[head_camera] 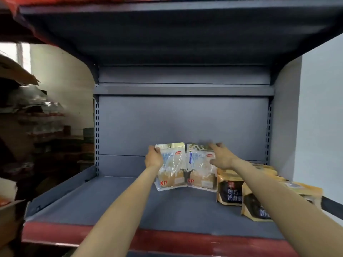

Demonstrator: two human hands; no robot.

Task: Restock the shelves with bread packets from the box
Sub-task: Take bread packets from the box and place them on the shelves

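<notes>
Two clear bread packets with red "K17" marks stand upright side by side on the grey shelf [115, 204], near its back panel. My left hand [153, 158] grips the top left edge of the left bread packet [171, 167]. My right hand [221, 157] rests on the upper right part of the right bread packet [199, 167], fingers spread over it and blurred. The two packets touch each other along their inner edges.
Several yellow and black snack pouches [230, 190] stand and lie at the shelf's right end, touching the right bread packet. An upper shelf [176, 34] hangs overhead. A cardboard box [9, 216] sits at the lower left. Cluttered shelves fill the far left.
</notes>
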